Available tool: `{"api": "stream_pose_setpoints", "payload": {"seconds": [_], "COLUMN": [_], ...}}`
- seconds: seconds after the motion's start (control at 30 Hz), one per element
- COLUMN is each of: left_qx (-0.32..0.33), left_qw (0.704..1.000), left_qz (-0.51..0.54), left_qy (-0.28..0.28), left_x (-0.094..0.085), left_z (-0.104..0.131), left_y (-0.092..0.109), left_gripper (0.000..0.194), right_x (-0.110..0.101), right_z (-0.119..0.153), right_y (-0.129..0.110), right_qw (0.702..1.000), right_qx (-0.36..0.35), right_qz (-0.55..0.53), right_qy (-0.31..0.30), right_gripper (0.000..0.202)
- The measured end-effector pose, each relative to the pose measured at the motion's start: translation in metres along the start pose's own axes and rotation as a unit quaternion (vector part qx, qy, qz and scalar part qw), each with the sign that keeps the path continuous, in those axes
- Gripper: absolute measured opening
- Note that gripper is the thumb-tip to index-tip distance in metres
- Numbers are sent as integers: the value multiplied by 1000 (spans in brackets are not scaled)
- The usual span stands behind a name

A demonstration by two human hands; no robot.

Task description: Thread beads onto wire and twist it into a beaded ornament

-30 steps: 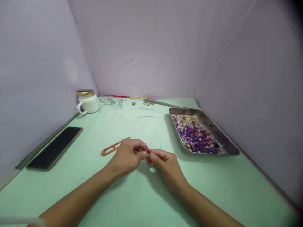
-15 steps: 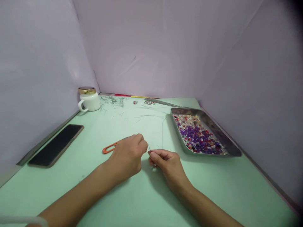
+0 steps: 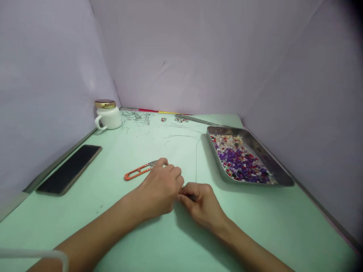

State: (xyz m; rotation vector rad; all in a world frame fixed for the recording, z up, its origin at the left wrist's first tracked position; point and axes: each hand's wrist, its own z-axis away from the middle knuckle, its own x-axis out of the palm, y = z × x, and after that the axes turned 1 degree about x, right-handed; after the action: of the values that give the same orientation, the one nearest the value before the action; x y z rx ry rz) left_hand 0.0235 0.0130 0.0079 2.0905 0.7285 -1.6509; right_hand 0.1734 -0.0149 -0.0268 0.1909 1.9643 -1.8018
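Note:
My left hand and my right hand meet fingertip to fingertip over the middle of the green table. The right fingers are pinched on a thin wire, most of it hidden behind them. The left fingers are closed at the same spot, and what they grip is hidden. A thin wire runs up from beside the right hand toward the tray. Orange thread snips lie just beyond the left hand, their blade end close to its fingers.
A metal tray of mixed beads sits at the right. At the left are a phone and a white mug. Wire scraps, small beaded pieces and long wires lie at the back.
My left hand has moved right and closed up against my right hand. The beaded bit seen under the right fingers is now hidden. More of the orange snips shows.

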Motion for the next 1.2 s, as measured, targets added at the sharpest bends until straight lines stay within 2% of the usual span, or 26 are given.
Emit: {"api": "stream_pose_setpoints", "payload": {"seconds": [0.13, 0.23, 0.33, 0.47, 0.63, 0.7, 0.77, 0.87, 0.97, 1.07, 1.2], "left_qx": [-87, -59, -31, -36, -55, -52, -60, -115, -191, -243, -256], "left_qw": [990, 987, 990, 994, 974, 963, 959, 963, 957, 937, 898], "left_qz": [112, 144, 122, 52, -78, -100, -98, -29, 90, 203, 351], "left_qy": [23, 43, 58, 88, 204, 245, 260, 241, 201, 151, 69], "left_x": [-3, -7, -7, -3, 7, 9, 10, 9, 6, 2, -1], "left_z": [0, 0, 0, 0, 2, 1, 1, 0, -2, -3, -3], "left_y": [-5, -5, -3, 0, 9, 13, 16, 20, 21, 18, 8], "left_gripper": [21, 23, 16, 10, 13, 15, 15, 15, 15, 16, 15], "right_x": [2, 4, 4, 3, -1, -1, 0, 2, 3, 5, 4], "right_z": [0, -2, -2, -3, -7, -8, -9, -8, -6, -5, -5], "right_y": [1, 1, 1, 0, -1, 0, 0, 1, 2, 4, 7], "right_qw": [995, 994, 994, 991, 979, 977, 974, 966, 959, 947, 940], "right_qx": [54, 64, 61, 70, 107, 101, 100, 101, 77, 59, 38], "right_qz": [-74, -80, -86, -111, -172, -182, -189, -215, -250, -302, -336], "right_qy": [-28, -30, -30, -25, 26, 48, 70, 101, 111, 87, 46], "right_gripper": [14, 15, 14, 13, 12, 11, 11, 12, 12, 14, 15]}}
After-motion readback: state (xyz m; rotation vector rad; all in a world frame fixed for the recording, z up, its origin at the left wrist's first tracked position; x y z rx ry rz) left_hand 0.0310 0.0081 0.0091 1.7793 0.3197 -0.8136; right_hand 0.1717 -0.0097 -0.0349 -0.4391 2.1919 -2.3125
